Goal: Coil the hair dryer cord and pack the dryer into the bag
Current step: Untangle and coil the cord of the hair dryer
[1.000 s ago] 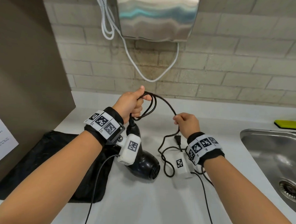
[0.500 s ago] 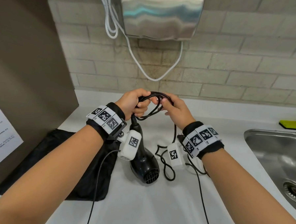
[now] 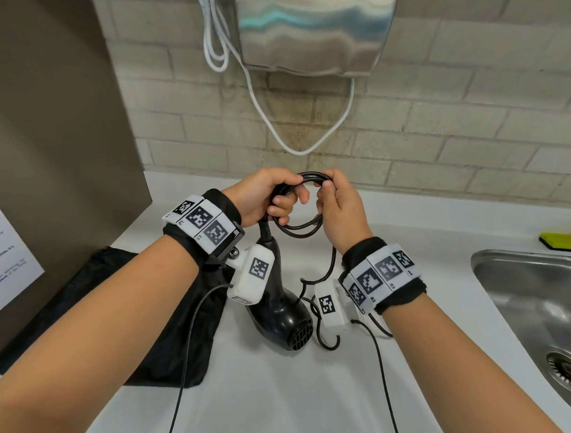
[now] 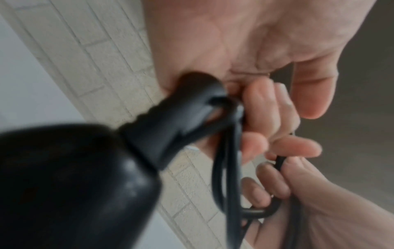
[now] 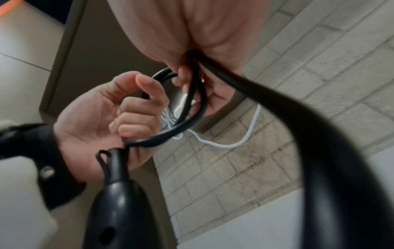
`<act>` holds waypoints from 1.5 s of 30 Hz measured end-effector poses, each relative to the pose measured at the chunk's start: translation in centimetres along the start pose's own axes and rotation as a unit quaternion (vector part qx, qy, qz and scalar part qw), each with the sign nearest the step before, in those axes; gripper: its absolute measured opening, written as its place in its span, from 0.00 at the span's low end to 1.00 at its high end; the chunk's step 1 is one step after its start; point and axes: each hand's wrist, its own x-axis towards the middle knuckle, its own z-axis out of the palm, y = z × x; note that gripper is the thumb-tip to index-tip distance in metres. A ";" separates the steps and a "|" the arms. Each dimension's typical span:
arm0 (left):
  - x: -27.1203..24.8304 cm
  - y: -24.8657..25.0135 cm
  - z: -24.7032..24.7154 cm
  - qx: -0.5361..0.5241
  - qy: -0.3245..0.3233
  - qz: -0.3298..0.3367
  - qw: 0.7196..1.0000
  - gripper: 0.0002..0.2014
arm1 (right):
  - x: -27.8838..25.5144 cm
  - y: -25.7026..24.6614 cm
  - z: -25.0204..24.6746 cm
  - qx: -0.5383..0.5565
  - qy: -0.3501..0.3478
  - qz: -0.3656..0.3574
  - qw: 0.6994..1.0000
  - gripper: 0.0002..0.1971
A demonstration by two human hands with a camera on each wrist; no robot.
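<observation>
A black hair dryer (image 3: 282,315) hangs nozzle down just above the white counter, its handle end up by my left hand (image 3: 265,198). That hand grips the coiled loops of the black cord (image 3: 298,230) near the handle. My right hand (image 3: 339,207) pinches the same loops at their right side, fingers curled round the cord (image 5: 192,94). The rest of the cord (image 3: 332,268) drops from my right hand and lies loose on the counter. In the left wrist view the dryer handle (image 4: 170,114) is close and blurred. A flat black bag (image 3: 133,314) lies at the left.
A steel sink (image 3: 537,309) is sunk in the counter (image 3: 284,398) at the right, with a yellow sponge (image 3: 564,242) behind it. A steel hand dryer (image 3: 313,29) with white cables hangs on the brick wall. A brown partition (image 3: 50,137) with a paper notice bounds the left.
My right hand has come up and left from the loose cord to meet my left hand, adding a loop to the coil. The dryer stayed hanging under my left hand.
</observation>
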 end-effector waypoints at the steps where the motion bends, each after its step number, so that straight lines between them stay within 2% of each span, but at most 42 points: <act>1: 0.0 0.0 0.1 0.002 -0.005 0.001 1.000 0.18 | 0.0 0.0 0.1 -0.004 0.010 -0.012 1.000 0.10; 4: -0.1 -0.5 0.3 0.003 -0.010 0.012 1.000 0.21 | -0.2 -0.3 0.1 -0.001 0.029 -0.011 1.000 0.09; 7: 0.0 -0.8 0.7 -0.008 0.020 0.017 1.000 0.25 | -0.5 -0.5 0.1 0.049 0.008 0.039 0.998 0.10; 10: 0.1 -0.8 0.8 -0.015 0.068 0.011 0.997 0.27 | -0.6 -0.8 -0.3 0.074 -0.035 0.115 0.990 0.17; 11: 0.2 -0.9 0.7 -0.014 0.079 0.008 0.997 0.27 | -0.7 -0.9 -0.5 0.055 -0.044 0.116 0.991 0.20; 13: 0.2 -0.9 0.7 -0.010 0.088 0.004 0.996 0.27 | -0.8 -1.1 -0.9 -0.055 -0.048 0.041 0.996 0.20; 15: 0.2 -1.0 0.7 0.003 0.087 0.001 0.996 0.26 | -0.7 -1.3 -1.1 -0.196 -0.053 -0.056 0.978 0.14; 17: 0.2 -1.0 0.8 0.013 0.081 0.007 0.997 0.26 | -0.4 -1.5 -1.1 -0.268 -0.067 -0.071 0.958 0.12; 21: 0.2 -0.9 0.7 0.003 0.053 0.011 0.999 0.25 | -0.1 -2.0 -1.3 -0.221 -0.103 -0.032 0.969 0.12; 26: -0.3 0.1 0.6 0.015 -0.016 -0.028 0.999 0.22 | -0.4 -1.7 -1.2 -0.216 -0.050 -0.081 0.972 0.11; 30: -0.4 0.0 1.5 0.043 0.021 -0.021 0.999 0.22 | -0.4 -0.9 -0.7 -0.183 -0.034 -0.112 0.976 0.13; 34: -0.3 -0.5 1.1 -0.015 0.037 -0.019 0.999 0.25 | -0.2 0.5 -0.9 -0.094 0.001 -0.064 0.993 0.15; 38: -0.1 -0.6 1.0 -0.046 0.023 -0.013 0.999 0.25 | -0.4 0.9 -0.7 -0.078 0.031 -0.052 0.995 0.16; 41: 0.1 -0.8 0.7 -0.087 0.014 -0.010 0.996 0.24 | -1.0 1.0 -0.2 -0.039 0.015 -0.022 0.999 0.12; 45: 0.3 -1.1 0.2 -0.138 0.022 0.016 0.990 0.23 | -3.2 3.2 0.0 -0.009 -0.031 0.076 0.997 0.11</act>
